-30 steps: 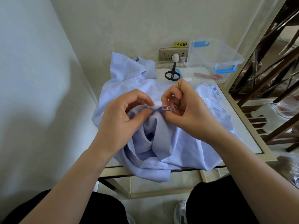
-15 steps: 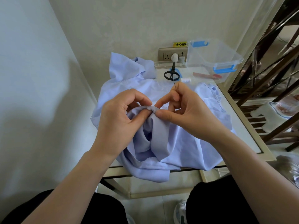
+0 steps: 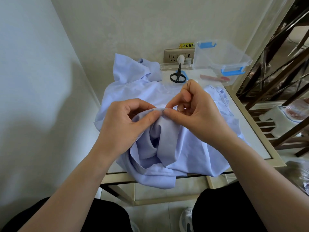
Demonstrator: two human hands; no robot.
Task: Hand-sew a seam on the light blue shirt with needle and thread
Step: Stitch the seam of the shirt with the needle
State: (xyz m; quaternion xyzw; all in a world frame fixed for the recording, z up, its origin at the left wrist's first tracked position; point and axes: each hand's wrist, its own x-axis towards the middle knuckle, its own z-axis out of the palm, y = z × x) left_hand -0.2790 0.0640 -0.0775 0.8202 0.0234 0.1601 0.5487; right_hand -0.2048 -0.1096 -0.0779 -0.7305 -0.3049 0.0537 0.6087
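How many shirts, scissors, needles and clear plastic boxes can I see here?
Light blue shirt: 1
Black scissors: 1 pair
Needle: 1, pinched in the right hand
Clear box with blue latches: 1
Total: 4

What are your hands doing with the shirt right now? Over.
Left hand pinches shirt fold. Right hand holds needle, thumb on seam. Scissors behind, untouched.

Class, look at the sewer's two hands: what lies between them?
In the head view, only a folded ridge of shirt: the left hand pinches it, and the right hand, holding the needle, presses its thumb there.
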